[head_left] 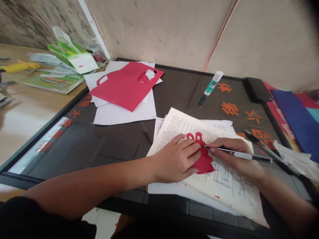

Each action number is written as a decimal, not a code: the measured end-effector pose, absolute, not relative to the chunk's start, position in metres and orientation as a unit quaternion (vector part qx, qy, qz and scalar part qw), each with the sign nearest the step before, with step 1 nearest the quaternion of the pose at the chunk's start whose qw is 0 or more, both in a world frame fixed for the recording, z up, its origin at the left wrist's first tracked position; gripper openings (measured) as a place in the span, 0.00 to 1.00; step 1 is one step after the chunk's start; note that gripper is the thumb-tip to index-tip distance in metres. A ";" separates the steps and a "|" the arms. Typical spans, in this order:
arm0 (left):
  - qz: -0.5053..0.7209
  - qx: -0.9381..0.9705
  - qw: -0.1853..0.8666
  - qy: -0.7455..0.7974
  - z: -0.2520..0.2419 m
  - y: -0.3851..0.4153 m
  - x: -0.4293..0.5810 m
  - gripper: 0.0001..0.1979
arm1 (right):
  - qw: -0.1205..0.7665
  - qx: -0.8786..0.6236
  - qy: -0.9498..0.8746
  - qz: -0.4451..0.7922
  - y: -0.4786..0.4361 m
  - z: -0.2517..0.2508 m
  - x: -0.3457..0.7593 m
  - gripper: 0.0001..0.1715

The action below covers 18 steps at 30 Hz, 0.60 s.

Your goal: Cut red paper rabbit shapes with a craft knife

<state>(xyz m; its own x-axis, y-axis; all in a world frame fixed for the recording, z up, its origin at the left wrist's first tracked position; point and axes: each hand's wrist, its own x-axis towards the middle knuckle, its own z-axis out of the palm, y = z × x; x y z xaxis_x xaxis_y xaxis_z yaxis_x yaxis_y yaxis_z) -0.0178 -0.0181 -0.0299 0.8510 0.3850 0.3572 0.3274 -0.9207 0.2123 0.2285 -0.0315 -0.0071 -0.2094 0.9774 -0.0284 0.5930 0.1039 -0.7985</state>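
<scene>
My left hand [178, 158] lies flat with its fingers stretched over a red paper cut-out [205, 162], pressing it onto printed sheets [171, 129]. Two looped shapes with holes show at the cut-out's top; part of it is hidden under my fingers. In my right hand [234, 154] is a slim, pen-shaped craft knife [245, 155] with a black and silver handle. Its tip points left and meets the red paper close to my left fingertips. A tiny red scrap [217, 197] rests lower down on the sheets.
A red sheet [124, 88] with cut-out holes lies on white paper [124, 114] at the back left. A glue stick [211, 87] stands behind the sheets. To the right are a black case [258, 89], another slim tool [271, 151] and coloured paper [296, 119]. A green tissue pack [72, 54] sits far left.
</scene>
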 end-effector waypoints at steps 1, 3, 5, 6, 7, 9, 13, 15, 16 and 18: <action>0.196 0.959 0.077 0.188 -0.029 -0.018 -0.017 0.22 | 0.269 -0.567 -0.691 0.358 -0.032 -0.006 0.227 0.08; 0.189 0.959 0.086 0.191 -0.028 -0.017 -0.017 0.25 | 0.268 -0.562 -0.692 0.366 -0.031 -0.003 0.226 0.09; 0.190 0.959 0.091 0.189 -0.028 -0.017 -0.018 0.27 | 0.269 -0.555 -0.693 0.373 -0.031 -0.001 0.226 0.09; 0.194 0.959 0.091 0.187 -0.028 -0.018 -0.018 0.28 | 0.268 -0.553 -0.694 0.375 -0.031 0.000 0.226 0.09; 0.200 0.958 0.091 0.184 -0.028 -0.018 -0.019 0.28 | 0.268 -0.551 -0.696 0.374 -0.031 0.000 0.226 0.09; 0.208 0.958 0.088 0.176 -0.028 -0.019 -0.020 0.26 | 0.269 -0.549 -0.700 0.369 -0.031 -0.001 0.227 0.09; 0.197 0.964 0.075 0.165 -0.027 -0.019 -0.020 0.25 | 0.265 -0.544 -0.711 0.358 -0.031 -0.003 0.228 0.09; 0.183 0.965 0.077 0.169 -0.026 -0.018 -0.019 0.27 | 0.264 -0.541 -0.715 0.356 -0.031 -0.004 0.229 0.09; 0.177 0.966 0.083 0.171 -0.026 -0.018 -0.018 0.28 | 0.264 -0.540 -0.716 0.356 -0.031 -0.005 0.229 0.09; 0.179 0.964 0.091 0.173 -0.027 -0.018 -0.018 0.29 | 0.263 -0.537 -0.716 0.359 -0.031 -0.006 0.230 0.08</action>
<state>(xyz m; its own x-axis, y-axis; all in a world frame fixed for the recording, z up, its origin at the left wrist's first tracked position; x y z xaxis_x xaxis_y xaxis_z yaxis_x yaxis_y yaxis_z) -0.0176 -0.0178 -0.0268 0.8754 0.3672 0.3142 0.3016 -0.9231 0.2386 0.2296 -0.0308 -0.0056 -0.2839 0.9588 -0.0091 0.5801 0.1641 -0.7978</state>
